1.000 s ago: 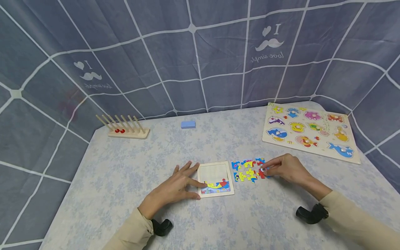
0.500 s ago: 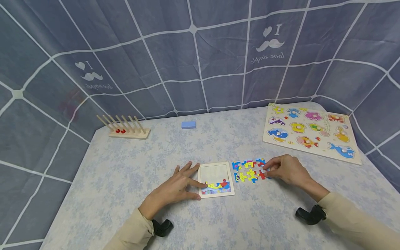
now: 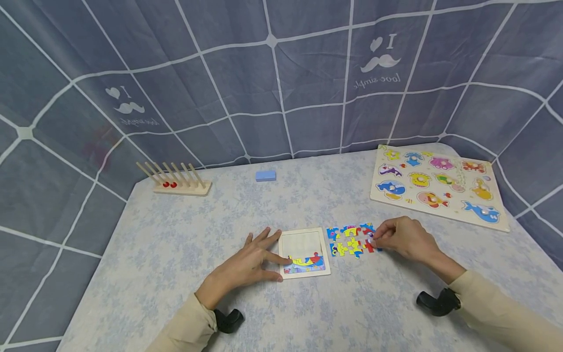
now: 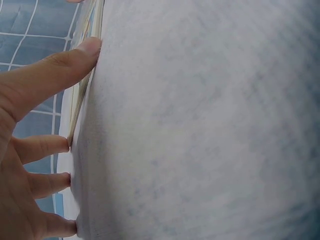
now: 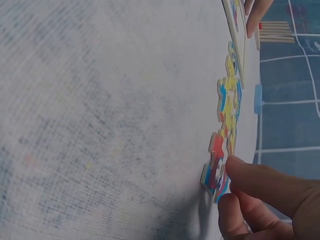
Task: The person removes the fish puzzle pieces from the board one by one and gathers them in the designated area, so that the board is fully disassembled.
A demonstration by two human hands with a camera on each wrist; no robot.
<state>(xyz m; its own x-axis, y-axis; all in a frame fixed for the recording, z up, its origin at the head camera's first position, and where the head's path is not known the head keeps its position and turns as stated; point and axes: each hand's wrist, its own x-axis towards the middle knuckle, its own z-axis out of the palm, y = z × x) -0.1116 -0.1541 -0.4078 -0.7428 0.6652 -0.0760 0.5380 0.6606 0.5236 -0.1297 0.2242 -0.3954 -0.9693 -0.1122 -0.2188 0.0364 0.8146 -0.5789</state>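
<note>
A small square wooden puzzle frame [image 3: 325, 254] lies on the table, its lower part filled with yellow, red and blue pieces. My left hand [image 3: 246, 261] rests on its left side with fingers spread, one fingertip over the fitted pieces and the thumb at the lower left corner. Right of the frame, loose jigsaw pieces [image 3: 340, 249] lie grouped together. At the right end of this group, my right hand [image 3: 406, 239] pinches a jigsaw piece [image 3: 371, 235] between thumb and fingers. In the right wrist view, the thumb and fingers hide part of that piece.
A large knobbed sea-animal puzzle board [image 3: 440, 188] lies at the back right. At the back left stands a wooden peg rack [image 3: 182, 188] with red beads. A blue block [image 3: 266, 176] sits near the back edge, before a grey-blue curtain [image 3: 308, 98].
My right fingertips have drawn slightly right with the pinched jigsaw piece, baring more of the pieces beside it. The left hand and frame have kept their places.
</note>
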